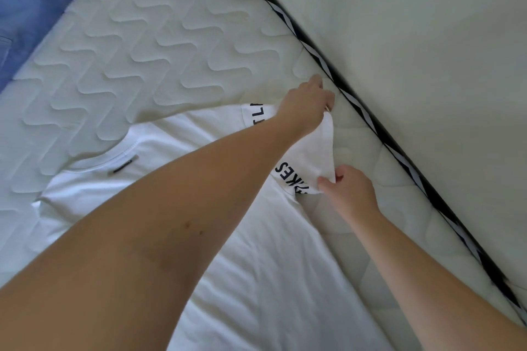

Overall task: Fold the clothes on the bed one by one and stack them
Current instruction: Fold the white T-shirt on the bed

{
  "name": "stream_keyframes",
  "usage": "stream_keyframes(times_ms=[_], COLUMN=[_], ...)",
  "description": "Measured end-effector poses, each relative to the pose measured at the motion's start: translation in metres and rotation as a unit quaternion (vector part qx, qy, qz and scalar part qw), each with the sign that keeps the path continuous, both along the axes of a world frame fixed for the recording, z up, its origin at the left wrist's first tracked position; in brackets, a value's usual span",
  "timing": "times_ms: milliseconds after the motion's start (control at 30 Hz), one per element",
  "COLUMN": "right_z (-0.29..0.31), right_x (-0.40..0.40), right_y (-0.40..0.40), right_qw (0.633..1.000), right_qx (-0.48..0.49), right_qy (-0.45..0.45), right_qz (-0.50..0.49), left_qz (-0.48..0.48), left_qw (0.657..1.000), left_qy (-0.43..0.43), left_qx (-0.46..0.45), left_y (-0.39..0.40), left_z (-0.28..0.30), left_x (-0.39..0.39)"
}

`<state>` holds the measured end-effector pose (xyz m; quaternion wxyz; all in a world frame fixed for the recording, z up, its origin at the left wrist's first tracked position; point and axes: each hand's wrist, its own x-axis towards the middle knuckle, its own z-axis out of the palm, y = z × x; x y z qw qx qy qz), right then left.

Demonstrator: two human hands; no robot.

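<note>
Item: one white T-shirt (242,236), laid flat on the quilted mattress (128,51), collar (114,155) toward the far left, body running toward me under my arms. Progress: early, by my judgement; the shirt is spread out but no fold line shows in the body, and no finished stack is in view, so the sleeve fold, the body folds and the stacking all appear to remain. Sleeve (308,157): the one on the mattress-edge side, white with dark block lettering along its hem, partly legible only; it is raised off the mattress and drawn between my two hands. Left hand (306,102): reached across over the shirt, fingers curled down on the upper corner of the sleeve hem, pinching the cloth. Right hand (349,188): thumb and fingers pinched on the lower corner of the same hem, near the underarm. Condition of shirt: clean-looking, soft creases across the chest, a small dark tab (124,167) just below the collar; the fabric seems thin and limp, so I expect it to sag wherever it is not held. Other stock: a blue garment (37,8) lies at the far left of the mattress, unfolded as far as I can tell. Boundary: black-and-white piping (356,111) marks the mattress edge just beyond my hands.
</note>
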<state>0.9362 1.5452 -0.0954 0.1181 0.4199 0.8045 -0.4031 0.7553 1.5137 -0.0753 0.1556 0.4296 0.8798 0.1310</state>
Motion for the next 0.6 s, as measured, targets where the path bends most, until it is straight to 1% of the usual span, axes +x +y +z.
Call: stream_keyframes(times_ms=[100,167,267,333,367,500,600], right_z=[0.019,0.032,0.046,0.048,0.049,0.051,0.051], right_x=[-0.004,-0.004,-0.006,-0.005,-0.005,-0.004,0.0], right_y=[-0.013,-0.028,-0.053,-0.064,-0.07,-0.095,-0.122], right_qw=[0.995,0.986,0.968,0.954,0.949,0.932,0.914], right_qx=[0.003,-0.016,-0.072,-0.107,-0.106,-0.008,0.007], right_qy=[0.102,0.168,0.239,0.279,0.298,0.361,0.393], right_qz=[0.0,0.002,-0.006,-0.023,-0.021,0.036,0.101], left_qz=[0.065,0.136,0.219,0.242,0.254,0.283,0.3], left_qw=[0.992,0.973,0.92,0.89,0.875,0.811,0.744], left_qy=[-0.056,-0.105,-0.206,-0.263,-0.287,-0.369,-0.429], left_qx=[0.091,0.153,0.25,0.285,0.297,0.354,0.414], left_y=[-0.024,-0.046,-0.08,-0.098,-0.109,-0.157,-0.203], left_z=[0.017,0.026,0.035,0.043,0.047,0.063,0.068], left_x=[0.004,0.007,0.007,0.006,0.005,0.003,0.01])
